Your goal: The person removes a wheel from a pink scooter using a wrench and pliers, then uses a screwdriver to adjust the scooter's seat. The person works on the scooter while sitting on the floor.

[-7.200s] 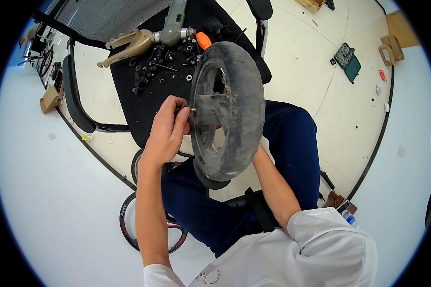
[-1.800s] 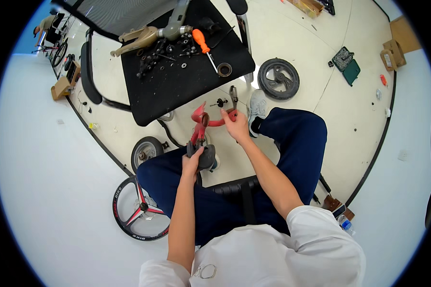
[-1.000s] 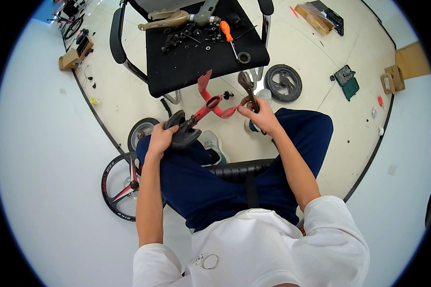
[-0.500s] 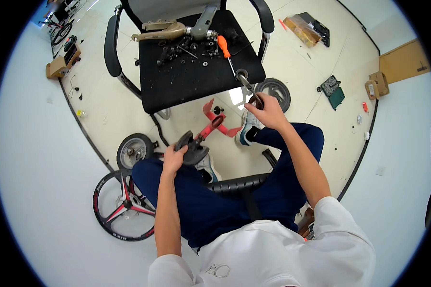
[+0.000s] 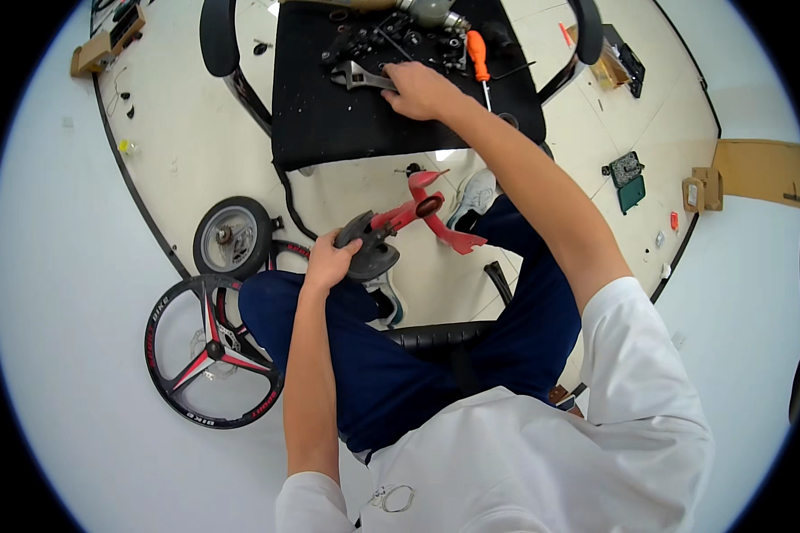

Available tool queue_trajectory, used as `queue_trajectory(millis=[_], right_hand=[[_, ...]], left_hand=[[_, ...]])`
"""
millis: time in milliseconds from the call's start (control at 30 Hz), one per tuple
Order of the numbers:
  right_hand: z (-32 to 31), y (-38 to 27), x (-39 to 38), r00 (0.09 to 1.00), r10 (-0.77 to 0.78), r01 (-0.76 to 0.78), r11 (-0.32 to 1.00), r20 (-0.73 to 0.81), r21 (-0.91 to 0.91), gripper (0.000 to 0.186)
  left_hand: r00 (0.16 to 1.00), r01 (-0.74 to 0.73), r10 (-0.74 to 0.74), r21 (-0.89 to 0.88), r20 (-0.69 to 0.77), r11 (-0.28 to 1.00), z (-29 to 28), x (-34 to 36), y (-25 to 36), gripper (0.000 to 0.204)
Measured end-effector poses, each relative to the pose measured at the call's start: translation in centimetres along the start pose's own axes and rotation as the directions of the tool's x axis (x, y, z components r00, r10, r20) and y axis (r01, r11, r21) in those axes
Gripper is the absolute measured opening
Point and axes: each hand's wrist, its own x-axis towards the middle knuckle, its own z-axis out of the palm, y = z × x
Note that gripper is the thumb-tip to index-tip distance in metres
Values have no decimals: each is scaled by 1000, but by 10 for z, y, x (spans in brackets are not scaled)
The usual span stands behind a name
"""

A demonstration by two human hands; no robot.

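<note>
My left hand [image 5: 331, 258] grips a dark grey moulded part [image 5: 371, 260] joined to a red forked metal frame piece [image 5: 403, 213], held over my left leg. My right hand [image 5: 413, 91] has its fingers on a steel adjustable wrench [image 5: 359, 78], lying on or just above the black chair seat [image 5: 347, 129]. Around it on the seat are an orange screwdriver [image 5: 478, 55], dark bolts and small parts [image 5: 389, 43], a ring partly behind my arm and an olive metal tube assembly [image 5: 431, 12].
Chair armrests [image 5: 220, 40] flank the seat. A small tyred wheel [image 5: 231, 240] and a three-spoke wheel [image 5: 213, 350] are at lower left. A green case [image 5: 628, 186], cardboard boxes [image 5: 706, 188] and a tray [image 5: 613, 62] lie to the right.
My right hand has left the red piece and carried the wrench forward and left over the chair seat. My left hand still holds the grey part and red piece.
</note>
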Motion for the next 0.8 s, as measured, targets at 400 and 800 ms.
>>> queue_trajectory(millis=[400, 800], right_hand=[[-63, 132, -34, 883, 341, -412, 892, -322, -184, 47], [-62, 117, -24, 879, 460, -473, 874, -122, -110, 50]], left_hand=[[999, 32, -31, -49, 29, 998, -37, 12, -14, 46], [999, -53, 53, 18, -13, 998, -27, 10, -6, 41]])
